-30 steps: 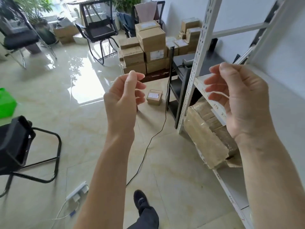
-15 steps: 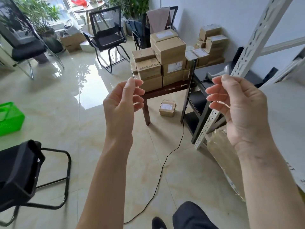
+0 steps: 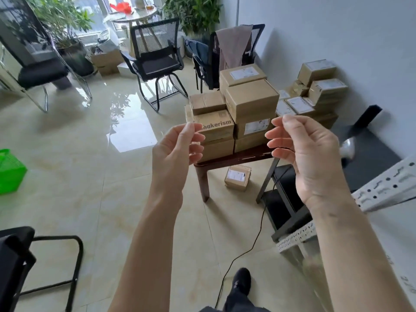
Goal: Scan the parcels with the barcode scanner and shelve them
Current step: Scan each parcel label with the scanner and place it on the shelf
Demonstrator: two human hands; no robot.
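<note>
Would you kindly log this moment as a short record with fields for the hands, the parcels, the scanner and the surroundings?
left hand: left hand raised, fingers loosely curled, holding nothing
right hand: right hand raised, fingers loosely curled, holding nothing
parcels: stacked cardboard boxes on a dark wooden table; more boxes by the wall; one small box on the floor under the table
scanner: blurred object on the black stand; cannot tell what it is
shelving: white perforated rack at right
floor: black cable, green basket
</note>
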